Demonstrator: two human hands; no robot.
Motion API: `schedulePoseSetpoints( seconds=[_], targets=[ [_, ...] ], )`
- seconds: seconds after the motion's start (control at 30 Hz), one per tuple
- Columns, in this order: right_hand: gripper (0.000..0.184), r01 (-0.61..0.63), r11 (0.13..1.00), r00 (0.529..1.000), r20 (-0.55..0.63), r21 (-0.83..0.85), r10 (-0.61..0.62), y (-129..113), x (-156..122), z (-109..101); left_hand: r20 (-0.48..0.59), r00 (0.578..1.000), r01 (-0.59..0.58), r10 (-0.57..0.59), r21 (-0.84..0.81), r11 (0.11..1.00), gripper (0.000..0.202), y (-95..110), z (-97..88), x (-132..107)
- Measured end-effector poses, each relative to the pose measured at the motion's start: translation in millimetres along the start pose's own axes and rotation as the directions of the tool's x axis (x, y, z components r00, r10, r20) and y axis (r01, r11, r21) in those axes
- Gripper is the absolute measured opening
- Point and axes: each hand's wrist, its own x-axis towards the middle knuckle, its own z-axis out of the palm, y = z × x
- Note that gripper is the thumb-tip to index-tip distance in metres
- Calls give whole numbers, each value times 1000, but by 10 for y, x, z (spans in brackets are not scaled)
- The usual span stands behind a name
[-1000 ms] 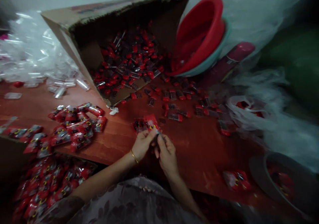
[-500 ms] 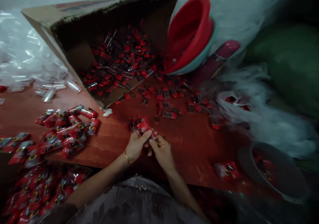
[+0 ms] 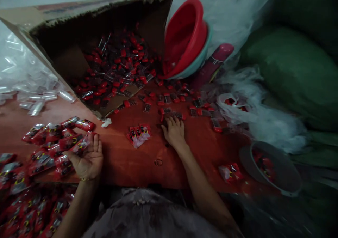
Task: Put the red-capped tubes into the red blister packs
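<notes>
My left hand [image 3: 88, 162] lies palm up at the right side of a pile of red packets [image 3: 52, 142], its fingers stretched out. One shiny red packet [image 3: 80, 145] rests against it between thumb and fingers, not gripped. My right hand [image 3: 174, 132] reaches forward palm down with fingers apart. Its fingertips are at small clear containers with red caps [image 3: 166, 110], and whether they touch one is hidden. Between the hands, a few flat red sachets [image 3: 138, 134] lie fanned on the reddish table [image 3: 118, 164].
A cardboard box [image 3: 76, 65] on its side spills red-capped containers. Behind stand a red basin [image 3: 198, 26] and a pink spray can [image 3: 216, 61]. A grey bowl [image 3: 280, 181] and a red packet [image 3: 231, 172] are at right. Clear tubes [image 3: 39, 97] lie at left; more packets [image 3: 34, 209] sit below.
My hands have parted from the middle. The left has gone left to the packet pile with a red packet; the right has moved forward to the red-capped containers. The view has shifted right.
</notes>
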Motion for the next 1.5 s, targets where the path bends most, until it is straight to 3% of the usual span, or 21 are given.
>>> schedulePoseSetpoints(
  seconds=[0.1, 0.17, 0.23, 0.3, 0.33, 0.37, 0.43, 0.47, 0.5, 0.53, 0.6, 0.73, 0.87, 1.0, 1.1, 1.2, 1.23, 1.3, 1.37, 1.4, 1.5],
  targets=[
    [36, 23, 1000, 1000, 11, 9, -24, 82, -143, 35, 97, 987, 124, -127, 32, 992, 63, -6, -10, -83],
    [50, -5, 1000, 1000, -9, 22, 6, 134, -238, 22, 111, 942, 291, -318, 205, 934, 51, -118, 17, -192],
    [65, -51, 999, 998, -36, 11, 51, 207, -314, -6, 131, 887, 348, -442, 440, 828, 39, -278, 56, -302],
    [60, -65, 998, 997, -30, -3, 65, 292, -388, -38, 270, 874, 133, -404, 666, 734, 36, -449, 119, -381],
    [52, -50, 999, 999, -14, 0, 50, 329, -432, -52, 391, 858, -78, -333, 740, 668, 34, -531, 167, -396],
    [45, -19, 1000, 1000, 7, 10, 19, 360, -481, -65, 527, 812, -320, -252, 762, 562, 32, -607, 228, -391],
    [40, 60, 998, 998, 31, 37, -61, 388, -591, -89, 764, 623, -722, -166, 644, 253, 27, -745, 381, -313],
    [41, 87, 995, 996, 24, 42, -88, 386, -647, -100, 834, 526, -833, -166, 545, 97, 28, -808, 463, -245],
    [43, 104, 994, 995, 7, 39, -104, 376, -699, -110, 869, 458, -888, -189, 459, -41, 30, -868, 540, -166],
    [46, 109, 993, 994, -18, 32, -109, 361, -744, -118, 876, 426, -904, -226, 400, -153, 31, -923, 607, -84],
    [48, 106, 994, 992, -76, 20, -105, 328, -807, -131, 858, 415, -896, -304, 327, -301, 30, -1016, 692, 60],
    [39, 118, 992, 982, -154, 40, -111, 306, -828, -145, 849, 397, -881, -349, 247, -403, 29, -1106, 674, 152],
    [28, 133, 985, 964, -246, 114, -102, 234, -814, -179, 875, 406, -874, -264, 286, -393, 29, -1086, 595, 66],
    [24, 75, 917, 955, -292, 391, 46, -84, -763, -211, 888, 436, -866, -144, 371, -334, 30, -1018, 616, -87],
    [30, -30, 742, 979, -130, 669, 157, -406, -653, -193, 904, 414, -885, -103, 374, -277, 29, -965, 675, -260],
    [28, -140, 567, 980, 31, 811, 197, -630, -543, -135, 922, 378, -914, -88, 357, -191, 29, -940, 710, -413],
    [27, -163, 519, 975, 55, 839, 217, -669, -524, -113, 916, 393, -914, -76, 381, -137, 31, -943, 711, -443],
    [31, -189, 433, 961, 75, 881, 268, -697, -521, -74, 868, 490, -869, -75, 494, 39, 38, -969, 700, -464],
    [32, -197, 375, 952, 87, 906, 292, -683, -553, -50, 773, 612, -723, -169, 633, 277, 37, -1019, 676, -451],
    [31, -196, 361, 953, 90, 912, 290, -668, -575, -45, 721, 650, -620, -239, 685, 382, 33, -1049, 662, -442],
    [29, -204, 344, 954, 107, 917, 281, -620, -627, -51, 644, 691, -416, -329, 726, 547, 24, -1120, 624, -441]
  ],
)
